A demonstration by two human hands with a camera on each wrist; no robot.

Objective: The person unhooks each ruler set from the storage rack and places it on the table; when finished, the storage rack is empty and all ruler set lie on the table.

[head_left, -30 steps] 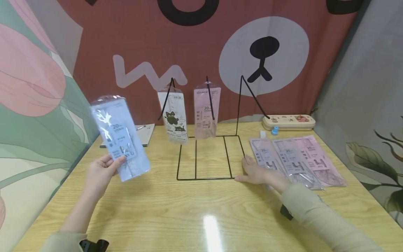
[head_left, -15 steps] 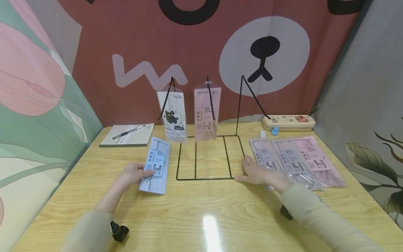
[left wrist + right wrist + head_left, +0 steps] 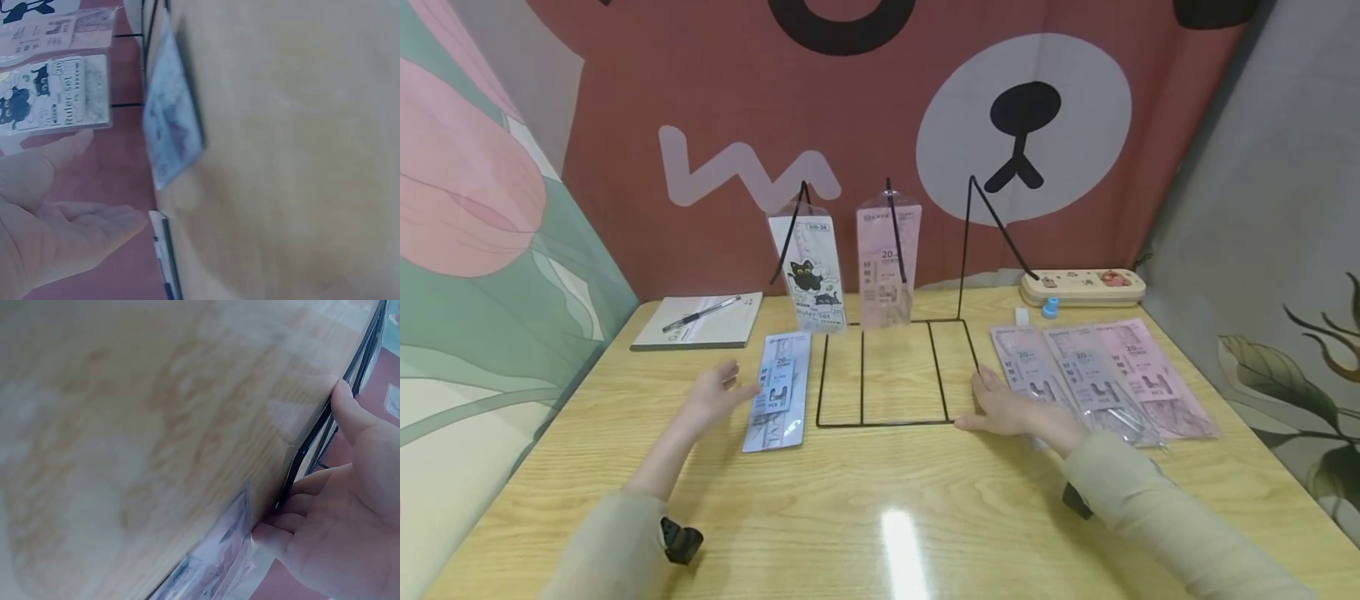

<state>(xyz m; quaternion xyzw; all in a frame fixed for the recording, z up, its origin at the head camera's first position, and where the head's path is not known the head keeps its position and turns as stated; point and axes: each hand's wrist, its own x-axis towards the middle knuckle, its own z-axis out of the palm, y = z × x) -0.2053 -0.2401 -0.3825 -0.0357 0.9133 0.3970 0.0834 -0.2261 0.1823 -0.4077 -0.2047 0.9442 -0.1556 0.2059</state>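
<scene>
On the table, left of the black wire rack, lies a blue packaged ruler set. Beside its left edge is my left hand, thumb and fingers spread and holding nothing; the left wrist view shows a gap between hand and pack. My right hand rests at the rack's front right corner, thumb by the front wire and fingers by the side wire. A white ruler set with black cats hangs on the rack's left hook, a pink ruler set on the middle one. The right hook carries nothing.
Three overlapping ruler packs lie right of the rack, close to my right forearm. Behind them stand a pencil case, a blue sharpener-like piece and a white block. A notebook with a pen lies at back left.
My left hand has brought the blue ruler set down from the left, laid it beside the rack and let go, drawing slightly left. My right hand has stayed at the rack corner.
</scene>
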